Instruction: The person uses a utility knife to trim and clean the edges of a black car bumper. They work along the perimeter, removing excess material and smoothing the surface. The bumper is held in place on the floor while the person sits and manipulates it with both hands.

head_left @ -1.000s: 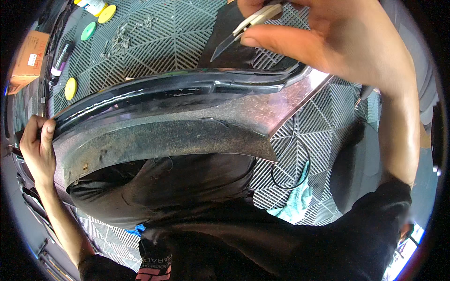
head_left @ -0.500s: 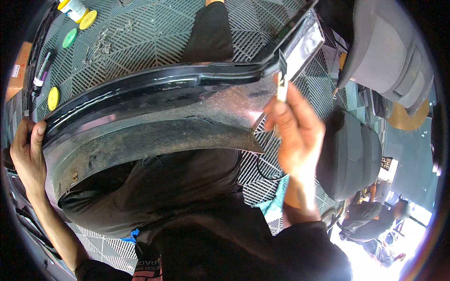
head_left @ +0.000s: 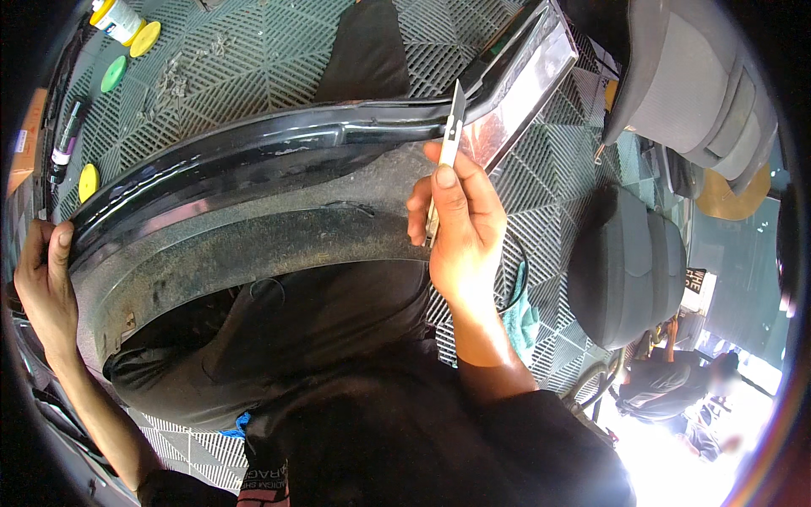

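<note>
A long curved black car body panel (head_left: 253, 144) lies across my lap, its glossy rim on the far side and its dusty, dull inner face toward me. At its left end my left hand (head_left: 49, 287) is closed over the edge, thumb on top. My right hand (head_left: 465, 215) is closed around a slim utility knife (head_left: 450, 142) with a light handle. The blade points up and away, close to where the panel's rim bends toward its shiny right end. Whether the blade touches the panel I cannot tell.
Grated floor tiles surround me. Yellow and green round pads, a tub (head_left: 117, 21) and a dark bottle (head_left: 66, 144) lie at far left. Grey car seats (head_left: 629, 266) stand on the right. A teal cloth (head_left: 521, 317) is beside my right forearm. Another person (head_left: 663, 384) is at lower right.
My right hand has moved left with the knife, from beside the panel's shiny right end to the bend in its rim. The left hand keeps its hold; the view has shifted slightly.
</note>
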Motion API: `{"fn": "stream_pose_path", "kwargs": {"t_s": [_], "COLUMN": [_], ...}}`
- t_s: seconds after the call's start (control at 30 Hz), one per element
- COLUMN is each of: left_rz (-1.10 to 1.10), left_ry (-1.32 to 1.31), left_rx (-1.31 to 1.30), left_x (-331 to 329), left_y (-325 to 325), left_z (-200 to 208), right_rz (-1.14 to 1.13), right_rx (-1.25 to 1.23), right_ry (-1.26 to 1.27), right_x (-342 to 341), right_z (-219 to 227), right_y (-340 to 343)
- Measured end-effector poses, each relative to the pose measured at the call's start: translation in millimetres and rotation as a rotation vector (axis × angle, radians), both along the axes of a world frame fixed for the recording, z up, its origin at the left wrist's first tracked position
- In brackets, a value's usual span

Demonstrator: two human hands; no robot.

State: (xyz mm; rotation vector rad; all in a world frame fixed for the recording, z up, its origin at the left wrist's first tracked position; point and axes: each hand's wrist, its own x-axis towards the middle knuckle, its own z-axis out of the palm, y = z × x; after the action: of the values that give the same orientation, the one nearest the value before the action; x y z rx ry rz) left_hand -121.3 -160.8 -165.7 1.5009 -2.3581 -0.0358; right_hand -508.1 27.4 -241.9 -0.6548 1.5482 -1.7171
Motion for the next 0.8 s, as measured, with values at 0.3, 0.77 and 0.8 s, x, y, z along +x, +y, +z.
{"fn": "stream_pose_path", "kwargs": {"t_s": [0.3, 0.77, 0.8], "left_rz": [-0.025, -0.030, -0.037], "left_ry": [-0.015, 0.025, 0.041], "left_rx": [-0.024, 0.003, 0.007], "left_x": [4.9, 4.7, 3.8], "left_y": [-2.7, -5.9, -5.7], "left_z": [-4.3, -4.7, -4.8], "right_rz": [0.013, 0.046, 0.051], "right_rx": [0.024, 0.021, 0.028], "right_ry": [-0.004, -0.015, -0.003], "right_x": [3.4, 16.0, 17.3], "right_z": [-5.4, -6.0, -5.7], "right_y": [-1.5, -9.6, -9.8]}}
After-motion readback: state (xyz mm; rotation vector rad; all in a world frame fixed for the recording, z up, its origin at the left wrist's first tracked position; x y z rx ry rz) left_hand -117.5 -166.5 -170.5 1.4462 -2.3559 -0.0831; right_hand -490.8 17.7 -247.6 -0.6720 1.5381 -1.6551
